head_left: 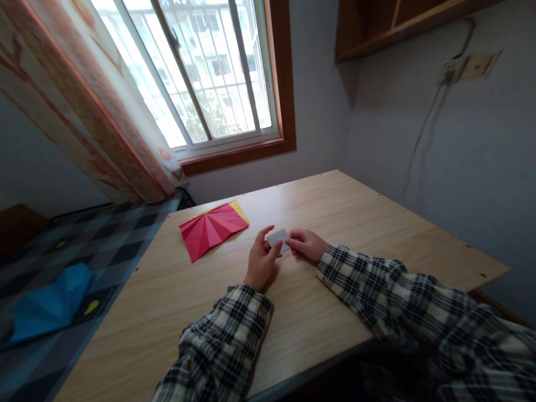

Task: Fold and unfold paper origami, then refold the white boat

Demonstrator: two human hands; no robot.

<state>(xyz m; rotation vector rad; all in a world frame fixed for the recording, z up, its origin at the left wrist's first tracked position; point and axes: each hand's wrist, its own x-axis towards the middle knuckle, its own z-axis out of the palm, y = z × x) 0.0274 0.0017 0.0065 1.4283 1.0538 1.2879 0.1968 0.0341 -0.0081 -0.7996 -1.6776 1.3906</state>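
Note:
My left hand (262,261) and my right hand (307,244) meet over the middle of the wooden table (167,312), both pinching a small folded white paper (278,238) between their fingertips. The paper is held just above the tabletop. Both arms wear plaid sleeves. To the left of my hands lies a creased red paper (211,229) flat on the table, with a yellow sheet (239,210) peeking out from under its far edge.
A bed with a dark checked cover (84,245) runs along the table's left side, with a creased blue paper (50,304) on it. A barred window (201,72) and a curtain (84,111) are behind. A wall shelf (397,22) hangs upper right.

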